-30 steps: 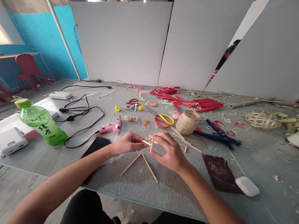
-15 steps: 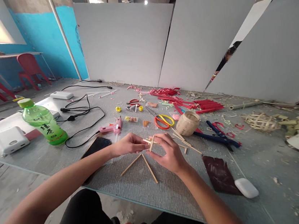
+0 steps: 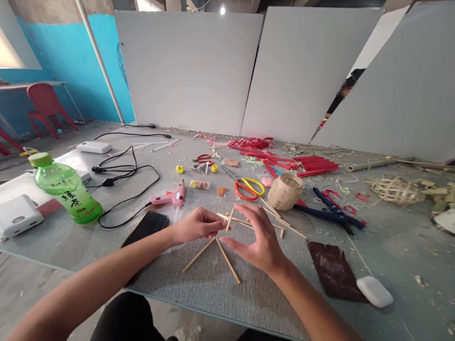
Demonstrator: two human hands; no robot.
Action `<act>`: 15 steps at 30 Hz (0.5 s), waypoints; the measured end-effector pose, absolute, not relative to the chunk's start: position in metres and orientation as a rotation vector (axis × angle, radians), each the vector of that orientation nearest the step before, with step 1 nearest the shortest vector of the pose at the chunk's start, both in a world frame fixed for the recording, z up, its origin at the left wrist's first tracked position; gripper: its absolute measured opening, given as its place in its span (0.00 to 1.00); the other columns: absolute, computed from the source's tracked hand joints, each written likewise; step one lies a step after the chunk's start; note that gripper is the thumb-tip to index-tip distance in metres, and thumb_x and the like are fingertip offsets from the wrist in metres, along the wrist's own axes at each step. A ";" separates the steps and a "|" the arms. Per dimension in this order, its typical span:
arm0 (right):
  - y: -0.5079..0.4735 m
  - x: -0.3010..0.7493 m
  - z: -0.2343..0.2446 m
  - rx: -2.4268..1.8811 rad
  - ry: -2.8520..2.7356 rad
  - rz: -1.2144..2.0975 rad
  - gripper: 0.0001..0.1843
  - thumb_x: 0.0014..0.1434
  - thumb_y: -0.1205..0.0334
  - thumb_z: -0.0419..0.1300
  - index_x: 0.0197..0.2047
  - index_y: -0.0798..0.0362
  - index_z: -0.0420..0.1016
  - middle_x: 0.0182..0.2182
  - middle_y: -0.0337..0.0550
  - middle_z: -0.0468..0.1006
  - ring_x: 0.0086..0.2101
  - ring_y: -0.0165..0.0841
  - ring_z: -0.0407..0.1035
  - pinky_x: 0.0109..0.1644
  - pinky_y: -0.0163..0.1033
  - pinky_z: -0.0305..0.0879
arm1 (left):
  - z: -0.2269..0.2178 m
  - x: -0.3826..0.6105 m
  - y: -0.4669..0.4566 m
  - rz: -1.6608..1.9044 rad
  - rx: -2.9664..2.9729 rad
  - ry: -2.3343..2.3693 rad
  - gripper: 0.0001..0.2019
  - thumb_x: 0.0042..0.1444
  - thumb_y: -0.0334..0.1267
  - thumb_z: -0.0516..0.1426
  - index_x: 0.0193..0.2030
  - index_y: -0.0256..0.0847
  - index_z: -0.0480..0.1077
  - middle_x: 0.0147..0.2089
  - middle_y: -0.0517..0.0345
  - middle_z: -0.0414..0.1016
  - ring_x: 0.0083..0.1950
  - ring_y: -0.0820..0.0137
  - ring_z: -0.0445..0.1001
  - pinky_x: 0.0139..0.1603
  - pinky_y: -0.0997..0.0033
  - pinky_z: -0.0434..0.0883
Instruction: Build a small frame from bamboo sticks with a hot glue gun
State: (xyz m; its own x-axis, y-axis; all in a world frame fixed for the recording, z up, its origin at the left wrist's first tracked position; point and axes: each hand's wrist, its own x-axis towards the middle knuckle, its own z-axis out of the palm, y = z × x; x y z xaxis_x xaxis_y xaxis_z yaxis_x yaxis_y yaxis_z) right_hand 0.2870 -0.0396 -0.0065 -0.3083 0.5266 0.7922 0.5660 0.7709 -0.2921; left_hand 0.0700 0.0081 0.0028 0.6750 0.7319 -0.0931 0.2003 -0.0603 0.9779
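Observation:
My left hand (image 3: 198,228) pinches a small frame of thin wooden sticks (image 3: 229,223) above the table, with one short stick standing upright in it. Just right of that frame is my right hand (image 3: 262,241), its thumb and fingers spread apart around the upright stick. Whether a fingertip still touches the stick is hard to make out. Below the hands, two sticks (image 3: 228,260) lie on the table in an upside-down V. More loose sticks (image 3: 287,225) lie behind my right hand, partly hidden by it.
A pink glue gun (image 3: 175,194) and phone (image 3: 148,230) lie left of my hands, with a green bottle (image 3: 69,190) farther out. Beyond are orange-and-yellow scissors (image 3: 248,189), a bamboo cup (image 3: 285,192) and blue-handled cutters (image 3: 330,212). Brown sheet (image 3: 333,269) and white case (image 3: 374,291) lie right.
My right hand's fingers have opened and drawn back slightly from the small stick frame. The left hand keeps its pinch in about the same place. The view has tilted up slightly.

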 end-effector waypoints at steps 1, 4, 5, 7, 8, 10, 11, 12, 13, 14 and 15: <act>-0.040 0.287 -0.005 -0.810 -1.966 -0.064 0.39 0.61 0.50 0.72 0.70 0.46 0.62 0.55 0.52 0.76 0.54 0.47 0.73 0.58 0.56 0.74 | 0.001 0.070 0.009 0.520 1.629 0.774 0.24 0.60 0.57 0.61 0.36 0.32 0.79 0.21 0.67 0.61 0.22 0.80 0.52 0.25 0.74 0.48; -0.041 0.287 -0.003 -0.794 -1.968 -0.074 0.35 0.62 0.54 0.71 0.68 0.46 0.64 0.53 0.50 0.77 0.53 0.45 0.74 0.57 0.54 0.75 | -0.001 0.070 0.009 0.525 1.676 0.752 0.25 0.61 0.58 0.60 0.29 0.33 0.76 0.21 0.66 0.61 0.23 0.80 0.52 0.26 0.74 0.49; -0.041 0.286 -0.003 -0.795 -1.971 -0.071 0.35 0.62 0.55 0.71 0.68 0.46 0.65 0.53 0.49 0.78 0.52 0.45 0.74 0.56 0.54 0.75 | -0.001 0.070 0.009 0.522 1.684 0.747 0.26 0.61 0.58 0.60 0.28 0.33 0.75 0.21 0.66 0.60 0.23 0.80 0.52 0.26 0.74 0.49; -0.041 0.286 -0.002 -0.795 -1.974 -0.069 0.33 0.63 0.58 0.70 0.68 0.46 0.65 0.52 0.49 0.78 0.52 0.45 0.74 0.55 0.54 0.75 | -0.001 0.070 0.009 0.514 1.687 0.740 0.26 0.61 0.58 0.60 0.26 0.34 0.73 0.21 0.66 0.60 0.23 0.80 0.52 0.26 0.74 0.48; -0.041 0.286 -0.002 -0.793 -1.974 -0.072 0.32 0.63 0.58 0.70 0.67 0.46 0.65 0.52 0.49 0.78 0.52 0.45 0.74 0.55 0.54 0.75 | 0.000 0.070 0.009 0.510 1.685 0.738 0.26 0.61 0.58 0.60 0.26 0.34 0.72 0.21 0.67 0.60 0.23 0.80 0.51 0.25 0.73 0.48; -0.041 0.286 -0.002 -0.786 -1.974 -0.080 0.32 0.63 0.59 0.70 0.67 0.46 0.66 0.51 0.49 0.78 0.51 0.44 0.74 0.55 0.53 0.75 | 0.001 0.070 0.008 0.505 1.683 0.735 0.26 0.61 0.58 0.60 0.25 0.34 0.71 0.21 0.67 0.60 0.23 0.80 0.51 0.25 0.73 0.48; -0.042 0.286 -0.002 -0.783 -1.974 -0.084 0.31 0.63 0.60 0.70 0.67 0.47 0.66 0.51 0.49 0.78 0.50 0.44 0.74 0.54 0.53 0.75 | 0.002 0.070 0.008 0.502 1.683 0.733 0.26 0.61 0.58 0.60 0.25 0.35 0.71 0.21 0.67 0.60 0.23 0.80 0.50 0.25 0.73 0.47; -0.042 0.286 -0.001 -0.779 -1.973 -0.087 0.31 0.63 0.60 0.70 0.67 0.47 0.66 0.51 0.49 0.78 0.50 0.44 0.74 0.54 0.53 0.75 | 0.003 0.070 0.007 0.499 1.684 0.731 0.26 0.61 0.58 0.60 0.25 0.35 0.71 0.21 0.67 0.60 0.23 0.80 0.50 0.25 0.73 0.47; -0.042 0.286 -0.001 -0.775 -1.973 -0.091 0.31 0.63 0.60 0.69 0.67 0.47 0.66 0.50 0.49 0.78 0.50 0.44 0.74 0.54 0.53 0.75 | 0.004 0.070 0.007 0.497 1.686 0.730 0.26 0.61 0.59 0.60 0.25 0.35 0.71 0.21 0.67 0.60 0.23 0.80 0.50 0.25 0.74 0.47; -0.042 0.286 -0.001 -0.772 -1.973 -0.094 0.31 0.63 0.60 0.69 0.67 0.47 0.66 0.50 0.49 0.79 0.50 0.43 0.74 0.54 0.53 0.75 | 0.005 0.070 0.007 0.496 1.688 0.729 0.27 0.61 0.59 0.59 0.25 0.35 0.71 0.21 0.67 0.60 0.23 0.80 0.50 0.25 0.74 0.47; -0.042 0.286 -0.001 -0.769 -1.972 -0.097 0.31 0.63 0.61 0.69 0.67 0.47 0.66 0.50 0.49 0.79 0.50 0.43 0.74 0.54 0.53 0.75 | 0.005 0.069 0.007 0.495 1.691 0.729 0.27 0.61 0.59 0.59 0.25 0.35 0.71 0.21 0.67 0.60 0.23 0.80 0.50 0.25 0.74 0.47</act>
State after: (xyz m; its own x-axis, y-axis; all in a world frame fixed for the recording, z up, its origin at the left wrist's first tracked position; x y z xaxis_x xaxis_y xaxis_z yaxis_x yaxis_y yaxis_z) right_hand 0.2860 -0.0420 -0.0009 -0.3208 0.4745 0.8197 0.5526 0.7967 -0.2448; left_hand 0.0695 0.0067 0.0055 0.7163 0.6956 -0.0547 0.2055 -0.1353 0.9693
